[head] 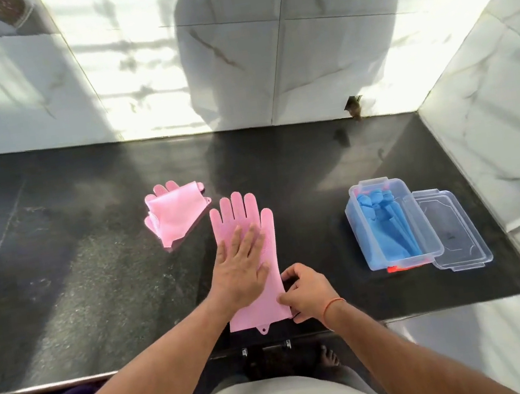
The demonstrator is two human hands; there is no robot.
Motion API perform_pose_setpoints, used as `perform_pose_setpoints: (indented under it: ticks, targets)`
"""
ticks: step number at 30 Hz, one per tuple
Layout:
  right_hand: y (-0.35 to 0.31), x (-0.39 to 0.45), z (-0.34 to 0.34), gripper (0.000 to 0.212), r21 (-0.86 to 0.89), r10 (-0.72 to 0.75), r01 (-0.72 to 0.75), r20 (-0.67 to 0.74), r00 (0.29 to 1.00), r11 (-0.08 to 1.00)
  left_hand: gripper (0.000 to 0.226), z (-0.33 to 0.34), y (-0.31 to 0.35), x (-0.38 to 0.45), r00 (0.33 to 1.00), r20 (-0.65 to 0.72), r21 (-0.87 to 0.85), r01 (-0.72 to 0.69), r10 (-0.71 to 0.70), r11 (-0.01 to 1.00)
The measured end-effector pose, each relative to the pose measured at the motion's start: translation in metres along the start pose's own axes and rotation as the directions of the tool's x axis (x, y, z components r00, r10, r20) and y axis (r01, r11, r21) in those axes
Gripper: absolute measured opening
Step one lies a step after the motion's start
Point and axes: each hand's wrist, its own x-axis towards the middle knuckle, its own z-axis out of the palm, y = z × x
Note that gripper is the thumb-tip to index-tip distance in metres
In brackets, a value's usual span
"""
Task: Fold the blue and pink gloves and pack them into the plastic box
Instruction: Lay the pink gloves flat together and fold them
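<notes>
A pink glove lies flat on the black counter, fingers pointing away from me. My left hand presses flat on its palm with fingers spread. My right hand pinches the glove's right edge near the cuff. A second pink glove lies folded to the back left. The clear plastic box stands at the right with blue gloves inside.
The box's clear lid lies against its right side. White marble walls close the counter at the back and right. The counter's front edge runs just below the glove's cuff. A bare foot shows on the floor below.
</notes>
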Motion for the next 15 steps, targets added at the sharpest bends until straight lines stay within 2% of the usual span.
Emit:
perform_pose_setpoints:
  ticks: [5, 9, 13, 15]
  targets:
    - [0.003, -0.002, 0.001, 0.042, -0.056, -0.035, 0.034, -0.004, 0.999, 0.998, 0.071, 0.007, -0.001, -0.004, 1.000, -0.024, 0.024, 0.000, 0.001, 1.000]
    - [0.001, -0.004, 0.000, 0.052, -0.281, -0.128, 0.097, -0.096, 0.987, 0.955, 0.071, 0.002, -0.003, -0.004, 1.000, -0.028, 0.010, 0.007, -0.007, 1.000]
    - [-0.010, 0.000, -0.001, 0.045, -0.269, -0.268, 0.216, -0.175, 0.948, 0.939, 0.066, -0.019, -0.023, -0.005, 0.969, -0.221, -0.070, 0.097, -0.110, 0.993]
    - [-0.022, 0.006, 0.002, 0.041, -0.256, -0.318, 0.271, -0.168, 0.933, 0.928, 0.067, -0.034, -0.041, -0.004, 0.917, -0.315, -0.175, 0.197, -0.245, 0.965]
